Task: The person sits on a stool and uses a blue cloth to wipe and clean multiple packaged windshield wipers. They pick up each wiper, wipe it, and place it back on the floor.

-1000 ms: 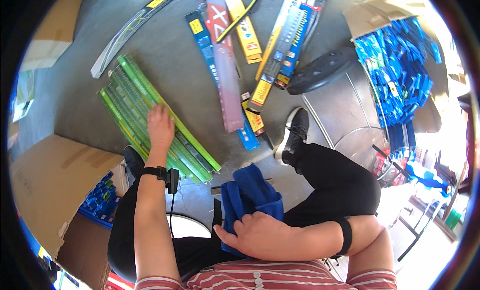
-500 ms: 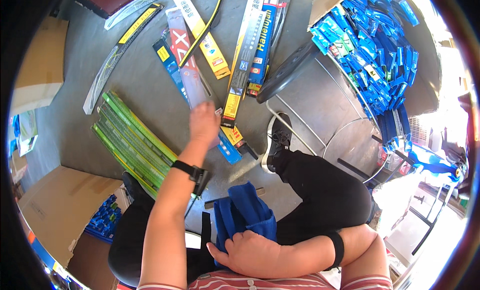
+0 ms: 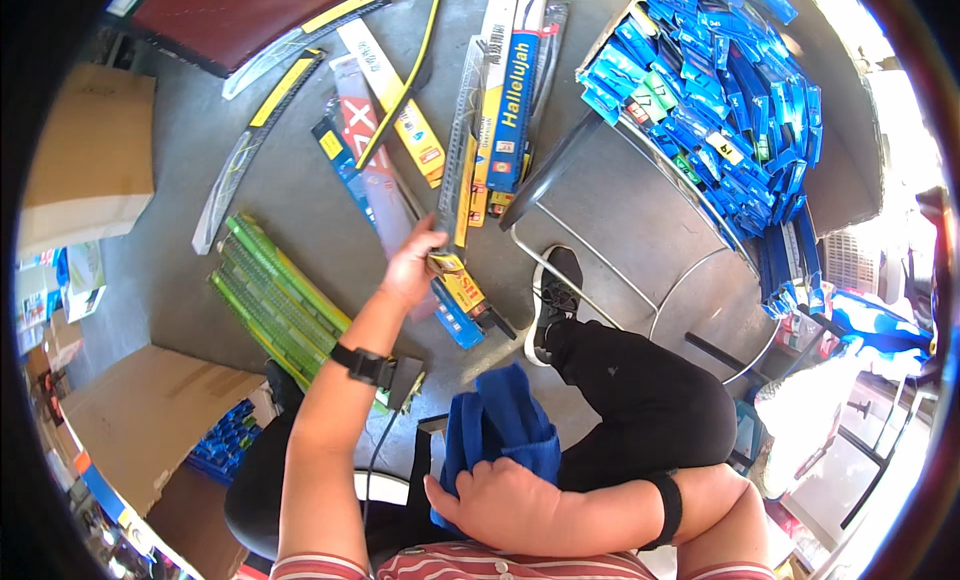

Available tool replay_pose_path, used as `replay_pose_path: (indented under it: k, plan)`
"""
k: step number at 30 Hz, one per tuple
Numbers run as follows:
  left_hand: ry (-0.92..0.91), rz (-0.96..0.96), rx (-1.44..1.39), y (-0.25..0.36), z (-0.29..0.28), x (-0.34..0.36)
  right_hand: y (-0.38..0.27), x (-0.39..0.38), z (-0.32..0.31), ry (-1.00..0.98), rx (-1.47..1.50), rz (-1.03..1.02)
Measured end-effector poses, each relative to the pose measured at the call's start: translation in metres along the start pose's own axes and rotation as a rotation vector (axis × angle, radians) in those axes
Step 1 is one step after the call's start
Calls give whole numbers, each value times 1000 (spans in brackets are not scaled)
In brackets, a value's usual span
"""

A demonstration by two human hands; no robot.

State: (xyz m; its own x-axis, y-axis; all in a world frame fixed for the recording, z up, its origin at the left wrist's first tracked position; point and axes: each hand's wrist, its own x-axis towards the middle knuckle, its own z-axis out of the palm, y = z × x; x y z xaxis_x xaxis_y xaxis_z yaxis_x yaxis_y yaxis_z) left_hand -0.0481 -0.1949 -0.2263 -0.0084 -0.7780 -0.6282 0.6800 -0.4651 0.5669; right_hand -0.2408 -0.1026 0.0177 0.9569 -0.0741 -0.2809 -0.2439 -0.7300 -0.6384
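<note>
My left hand (image 3: 412, 265) reaches out over the floor, its fingers closed on the near end of a long, narrow, grey-and-clear wiper blade package (image 3: 460, 145). This package lies slanted beside a white-and-yellow one (image 3: 492, 120). Just left of the hand is a clear, red-printed package (image 3: 368, 140); below it are a short yellow-and-black one (image 3: 463, 288) and a blue one (image 3: 458, 325). My right hand (image 3: 505, 502) rests near my lap, fingers curled on a folded blue cloth (image 3: 500, 420). Part of its grip is hidden by the cloth.
Green packages (image 3: 285, 300) lie in a row at left. A blue-and-yellow package (image 3: 515, 105) and a loose yellow-and-black strip (image 3: 405, 90) lie farther off. A metal-framed stool (image 3: 570, 160) stands at right, near a carton full of blue packets (image 3: 720, 120). An open carton (image 3: 165, 405) is at lower left.
My left hand has gone from above the red-printed package to the grey-and-clear one, whose top now sits left of the white-and-yellow package. The right hand stays on the cloth. The view has shifted slightly.
</note>
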Motion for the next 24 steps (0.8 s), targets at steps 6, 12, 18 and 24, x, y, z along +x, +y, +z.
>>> replay_pose_path:
  k: [6, 12, 18, 24]
  plan:
    - [-70, 7, -263, 68, 15, -126, 1, 11, -14, 142, 41, 78]
    - [12, 104, -271, 83, 16, -230, 14, 31, -39, 417, 587, 51]
    - [-370, 7, -593, 89, -1, -306, 27, 61, -49, 289, 1708, 67]
    - [-800, -308, -898, 88, -42, -310, 18, 96, -90, 503, 1726, -189]
